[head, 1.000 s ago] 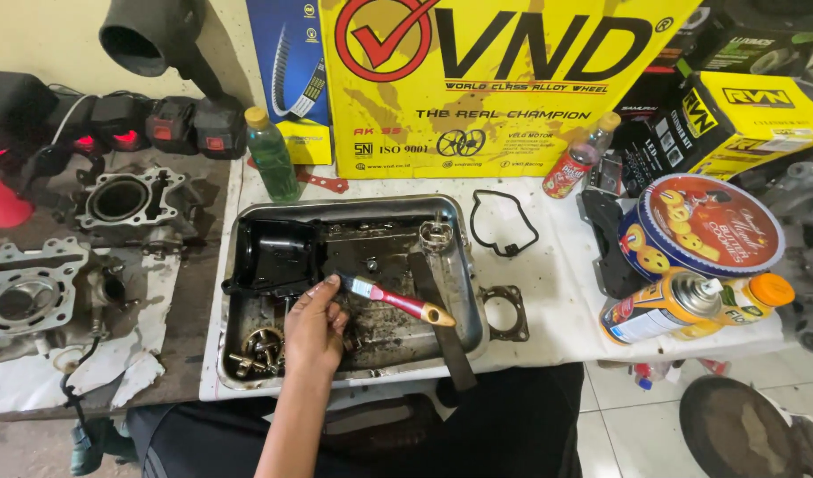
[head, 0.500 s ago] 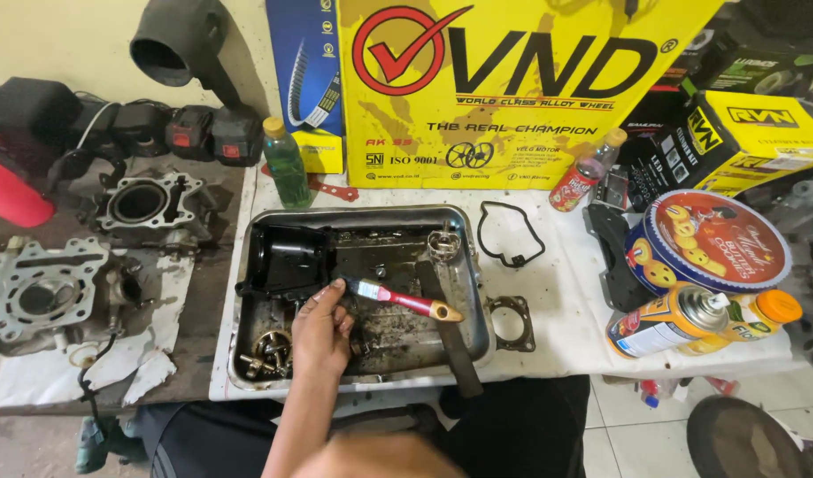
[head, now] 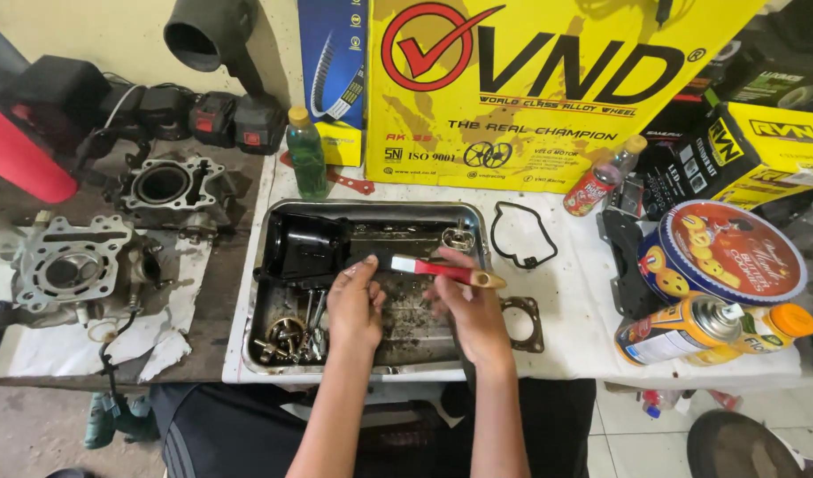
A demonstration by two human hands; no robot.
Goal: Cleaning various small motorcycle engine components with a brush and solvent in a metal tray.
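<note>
Head view, right hand [head: 473, 310] fingers around red-handled brush [head: 446, 271], left hand [head: 355, 305] beside.

Both hands reach into the tray [head: 247, 336] on the table [head: 566, 336]. The left grip [head: 353, 305] hovers over the tray's middle; the right grip [head: 468, 310] is just beside it, with the brush [head: 446, 272] lying across it. Behind the left grip a box-shaped part [head: 304, 248] sits in the tray's far corner, and bolts [head: 291, 336] lie in the tray to its left. Right of the right grip, a gasket [head: 523, 323] lies on the table outside the tray; a rubber seal [head: 521, 235] lies behind it. Farther right stand a tin [head: 720, 252] and two spray cans [head: 681, 329]. Well left of the left grip sit two engine cylinders [head: 70, 265]. A bottle [head: 306, 155] stands behind the tray.
</note>
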